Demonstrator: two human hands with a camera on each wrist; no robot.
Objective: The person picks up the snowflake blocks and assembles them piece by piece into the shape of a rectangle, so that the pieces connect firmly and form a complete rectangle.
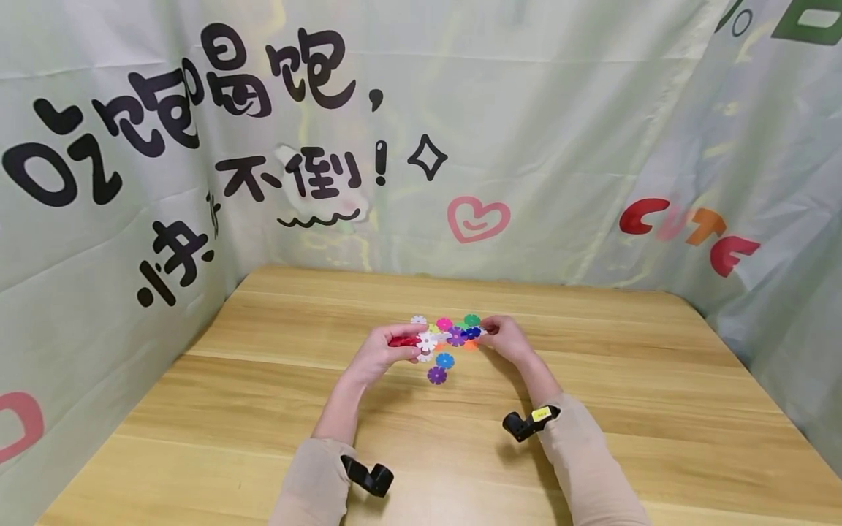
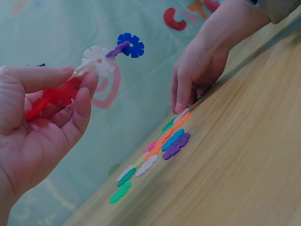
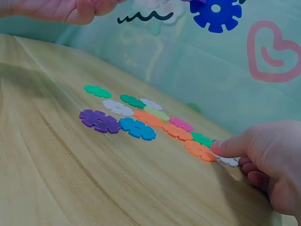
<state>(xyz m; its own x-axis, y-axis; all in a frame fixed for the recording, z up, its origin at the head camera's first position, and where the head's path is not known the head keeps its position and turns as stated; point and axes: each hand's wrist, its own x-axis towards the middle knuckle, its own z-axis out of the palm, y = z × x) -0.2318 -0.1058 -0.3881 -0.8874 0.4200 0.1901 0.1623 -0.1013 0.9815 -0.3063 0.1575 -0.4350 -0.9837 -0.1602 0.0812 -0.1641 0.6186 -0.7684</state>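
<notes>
My left hand (image 1: pixel 380 355) holds up a short chain of plastic snowflake discs, its fingers and thumb around the red discs (image 2: pixel 63 93). From there the chain runs through a white disc (image 2: pixel 98 60) and a purple disc (image 2: pixel 117 49) to a dark blue disc (image 2: pixel 130 45) at its free end. Lower down, at the tabletop, my right hand (image 1: pixel 508 339) pinches a white snowflake disc (image 3: pixel 229 161) at the right end of a group of loose discs. Its thumb lies beside an orange disc (image 3: pixel 200 150); the other fingers are curled.
Loose discs lie flat and close together on the wooden table (image 1: pixel 263 409), among them a purple disc (image 3: pixel 99 121), a light blue disc (image 3: pixel 137 129), a pink disc (image 3: pixel 181 124) and a green disc (image 3: pixel 98 91). A printed curtain (image 1: pixel 552 146) stands behind the table.
</notes>
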